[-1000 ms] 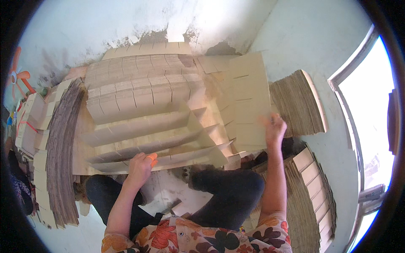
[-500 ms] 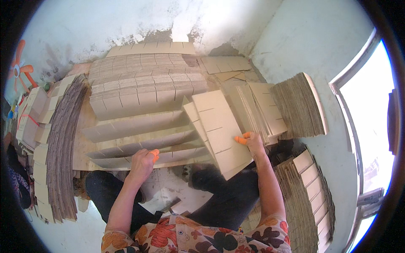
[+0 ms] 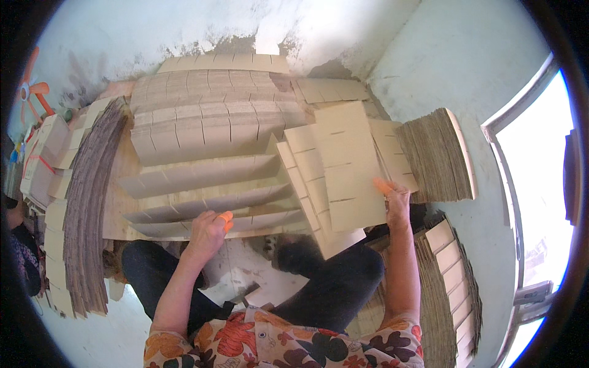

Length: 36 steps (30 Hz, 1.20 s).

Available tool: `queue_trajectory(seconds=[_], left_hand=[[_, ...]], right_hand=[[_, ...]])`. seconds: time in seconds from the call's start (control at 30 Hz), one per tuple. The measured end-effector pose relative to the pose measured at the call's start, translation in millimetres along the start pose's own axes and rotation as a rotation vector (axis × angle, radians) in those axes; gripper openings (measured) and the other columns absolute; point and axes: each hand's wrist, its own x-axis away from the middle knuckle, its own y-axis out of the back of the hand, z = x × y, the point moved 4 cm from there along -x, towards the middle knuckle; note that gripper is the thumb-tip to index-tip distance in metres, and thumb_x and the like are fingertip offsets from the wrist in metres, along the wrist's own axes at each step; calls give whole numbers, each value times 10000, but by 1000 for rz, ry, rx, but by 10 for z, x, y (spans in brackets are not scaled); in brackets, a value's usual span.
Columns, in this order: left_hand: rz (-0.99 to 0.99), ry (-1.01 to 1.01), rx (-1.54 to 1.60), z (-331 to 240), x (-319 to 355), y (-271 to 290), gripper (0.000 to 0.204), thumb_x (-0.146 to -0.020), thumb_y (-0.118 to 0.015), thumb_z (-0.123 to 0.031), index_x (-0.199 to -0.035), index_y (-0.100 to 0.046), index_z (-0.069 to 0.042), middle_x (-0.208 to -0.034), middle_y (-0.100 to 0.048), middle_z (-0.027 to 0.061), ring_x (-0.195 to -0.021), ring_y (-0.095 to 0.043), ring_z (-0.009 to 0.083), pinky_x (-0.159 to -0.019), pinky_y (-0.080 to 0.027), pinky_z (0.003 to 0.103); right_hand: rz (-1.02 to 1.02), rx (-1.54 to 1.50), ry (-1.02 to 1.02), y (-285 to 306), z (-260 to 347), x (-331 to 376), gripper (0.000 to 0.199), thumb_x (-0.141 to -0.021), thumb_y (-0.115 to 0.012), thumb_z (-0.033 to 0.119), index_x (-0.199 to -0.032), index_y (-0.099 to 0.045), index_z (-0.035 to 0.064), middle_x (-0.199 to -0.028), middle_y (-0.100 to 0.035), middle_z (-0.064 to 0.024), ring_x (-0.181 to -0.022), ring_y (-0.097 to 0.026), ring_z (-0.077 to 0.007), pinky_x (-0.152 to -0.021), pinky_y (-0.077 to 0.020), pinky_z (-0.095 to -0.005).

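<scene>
Looking down, our right hand grips a slotted cardboard strip, right of centre, over the half-built cardboard grid. Our left hand is closed on the grid's near edge.

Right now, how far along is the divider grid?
Done: several long slotted strips stand in parallel rows. In hand: the right hand holds a slotted cross strip over their right end, while the left hand steadies the nearest row. Left: most slots are unfilled, and stacks of strips wait nearby.
</scene>
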Motion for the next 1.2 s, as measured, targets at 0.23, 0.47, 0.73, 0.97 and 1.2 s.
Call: queue_trajectory(seconds=[0.23, 0.47, 0.73, 0.97, 1.2], left_hand=[[14, 6, 11, -150, -125, 79, 335, -683, -722, -185, -959, -625, -21, -763, -638, 103, -749, -594, 267, -658, -467, 374], [88, -33, 22, -240, -195, -195, 264, -708, -699, -155, -931, -630, -31, -747, -629, 119, -701, -585, 285, -634, -475, 393], [60, -35, 104, -267, -191, -295, 130, -706, -594, -39, -835, -590, -57, -704, -601, 96, -705, -560, 266, -635, -451, 387], [26, -27, 111, -235, -212, -290, 177, -693, -676, -43, -868, -649, -42, -701, -618, 117, -653, -574, 288, -576, -474, 390], [12, -21, 117, -245, -218, -272, 191, -691, -673, -40, -881, -654, -46, -669, -591, 118, -639, -563, 285, -578, -467, 395]], right_hand=[[106, 302, 335, -372, 776, 452, 190, -789, -713, 117, -915, -677, -19, -723, -647, -23, -616, -571, -87, -552, -451, -239], [262, 601, 832, -1168, 863, 849, 230, -765, -701, 68, -972, -630, -4, -732, -584, -194, -602, -584, -320, -538, -467, -339], [311, 675, 891, -1381, 768, 829, 214, -757, -719, 73, -928, -638, -27, -685, -568, -186, -599, -568, -333, -526, -452, -342], [288, 623, 918, -1426, 770, 812, 206, -752, -724, 68, -917, -640, -22, -662, -564, -180, -570, -568, -307, -512, -443, -336], [336, 574, 853, -1345, 871, 803, 197, -758, -719, 71, -923, -651, -15, -669, -577, -176, -556, -565, -277, -511, -439, -316]])
